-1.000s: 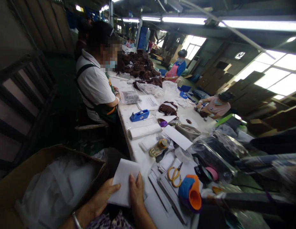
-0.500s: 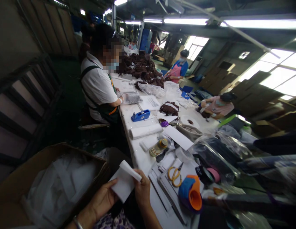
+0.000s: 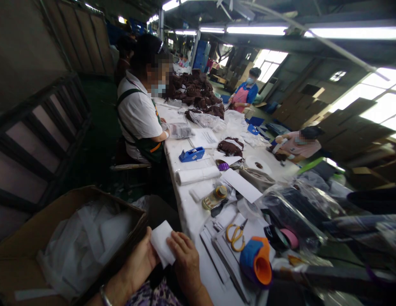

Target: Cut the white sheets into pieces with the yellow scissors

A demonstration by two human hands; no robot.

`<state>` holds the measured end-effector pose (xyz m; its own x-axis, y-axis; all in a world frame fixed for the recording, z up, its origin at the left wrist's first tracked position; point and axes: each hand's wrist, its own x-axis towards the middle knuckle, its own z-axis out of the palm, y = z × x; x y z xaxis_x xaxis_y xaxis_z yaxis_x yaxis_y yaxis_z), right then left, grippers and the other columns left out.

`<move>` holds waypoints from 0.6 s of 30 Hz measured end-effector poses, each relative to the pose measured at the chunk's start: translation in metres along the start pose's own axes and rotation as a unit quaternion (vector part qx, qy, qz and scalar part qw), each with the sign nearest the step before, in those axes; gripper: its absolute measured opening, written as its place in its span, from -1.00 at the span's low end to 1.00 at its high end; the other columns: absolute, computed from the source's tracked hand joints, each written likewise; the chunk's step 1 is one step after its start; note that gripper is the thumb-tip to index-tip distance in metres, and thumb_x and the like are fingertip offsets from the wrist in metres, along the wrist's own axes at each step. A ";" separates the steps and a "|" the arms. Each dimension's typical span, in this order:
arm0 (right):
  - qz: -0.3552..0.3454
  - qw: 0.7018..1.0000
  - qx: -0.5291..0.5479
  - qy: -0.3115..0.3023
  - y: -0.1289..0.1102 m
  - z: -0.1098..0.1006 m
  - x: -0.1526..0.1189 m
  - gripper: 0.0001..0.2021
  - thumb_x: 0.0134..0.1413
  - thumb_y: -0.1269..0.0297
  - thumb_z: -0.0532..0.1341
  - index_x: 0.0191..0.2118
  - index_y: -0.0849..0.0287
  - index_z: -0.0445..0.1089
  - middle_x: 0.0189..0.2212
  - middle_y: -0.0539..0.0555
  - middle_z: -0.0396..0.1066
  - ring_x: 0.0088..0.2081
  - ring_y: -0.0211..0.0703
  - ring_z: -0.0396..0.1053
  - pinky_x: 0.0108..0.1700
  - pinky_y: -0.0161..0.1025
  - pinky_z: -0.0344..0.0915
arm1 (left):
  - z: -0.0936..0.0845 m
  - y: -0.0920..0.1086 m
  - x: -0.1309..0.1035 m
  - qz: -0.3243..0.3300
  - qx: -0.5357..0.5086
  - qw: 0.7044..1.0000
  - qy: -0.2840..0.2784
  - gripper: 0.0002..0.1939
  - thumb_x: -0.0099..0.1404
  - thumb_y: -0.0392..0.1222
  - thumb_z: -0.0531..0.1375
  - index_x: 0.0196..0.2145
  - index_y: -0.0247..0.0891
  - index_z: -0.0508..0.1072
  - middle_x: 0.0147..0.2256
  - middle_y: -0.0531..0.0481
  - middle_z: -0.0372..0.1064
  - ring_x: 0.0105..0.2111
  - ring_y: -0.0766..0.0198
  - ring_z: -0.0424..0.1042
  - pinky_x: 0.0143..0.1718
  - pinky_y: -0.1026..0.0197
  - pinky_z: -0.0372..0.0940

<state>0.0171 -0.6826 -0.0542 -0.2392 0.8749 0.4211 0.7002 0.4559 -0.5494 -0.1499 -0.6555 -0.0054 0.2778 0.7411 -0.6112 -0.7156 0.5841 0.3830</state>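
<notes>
Both my hands hold a white foam sheet [image 3: 161, 242], now folded small, just off the near edge of the long white table [image 3: 192, 216]. My left hand [image 3: 139, 262] supports it from below and behind. My right hand [image 3: 184, 263] presses over its right side with the fingers curled on it. A bracelet shows on my left wrist. Yellow-handled scissors [image 3: 235, 233] and a blue and orange tape dispenser [image 3: 257, 261] lie to the right of my hands.
A cardboard box [image 3: 32, 238] with white foam sheets stands at my left. On the table are a bottle [image 3: 214, 197], a white roll [image 3: 198, 174], a blue tape dispenser [image 3: 192, 154] and bagged dark goods [image 3: 293, 208]. A seated co-worker [image 3: 138, 114] works at the left side, two others at the far right.
The flat white sheet has been folded over and is now a small pad between my hands. The view has shifted slightly.
</notes>
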 end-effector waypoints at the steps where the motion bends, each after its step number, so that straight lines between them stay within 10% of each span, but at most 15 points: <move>1: 0.009 1.000 0.003 -0.003 -0.001 0.000 -0.001 -0.46 0.16 0.59 0.11 0.17 -0.10 0.37 0.12 0.06 0.44 0.12 0.08 0.37 0.08 0.12 0.42 | 0.002 0.001 -0.002 -0.002 -0.001 1.000 -0.019 -0.44 0.35 0.04 0.14 0.15 -0.44 0.32 -0.07 -0.29 0.54 -0.07 -0.03 0.53 -0.09 0.01 0.45; 6: 0.045 0.999 0.023 -0.019 -0.004 0.004 0.000 -0.44 0.21 0.53 0.13 0.22 -0.21 0.28 0.16 0.05 0.40 0.15 0.16 0.35 0.09 0.22 0.38 | 0.010 -0.001 -0.009 0.017 0.014 0.999 -0.033 -0.40 0.31 0.12 0.17 0.14 -0.37 0.34 0.00 -0.28 0.51 0.04 -0.06 0.46 -0.01 0.01 0.41; 13: 0.089 0.981 0.126 -0.115 -0.008 -0.004 -0.007 -0.34 0.10 0.51 0.18 0.29 -0.16 0.19 0.32 0.08 0.16 0.32 0.27 0.08 0.27 0.36 0.08 | -0.003 -0.013 0.004 0.087 0.148 0.983 0.065 -0.54 0.15 -0.28 0.34 0.02 -0.27 0.41 -0.09 -0.15 0.58 0.01 -0.05 0.49 -0.04 0.09 0.41; 18: 0.317 0.822 0.472 0.032 0.001 -0.008 -0.012 -0.44 0.13 0.14 0.25 0.25 0.00 0.24 0.21 0.18 0.32 0.21 0.15 0.29 0.16 0.10 0.30 | 0.001 -0.021 0.013 0.104 0.222 0.967 0.071 -0.54 0.20 -0.12 0.32 0.03 -0.30 0.41 -0.10 -0.19 0.58 0.01 -0.09 0.49 -0.07 0.06 0.42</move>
<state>0.0259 -0.6936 -0.0537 0.0293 0.9891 -0.1444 -0.1712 -0.1373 -0.9756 -0.1303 -0.6581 -0.0206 0.0437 0.8238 -0.5652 -0.3921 0.5345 0.7487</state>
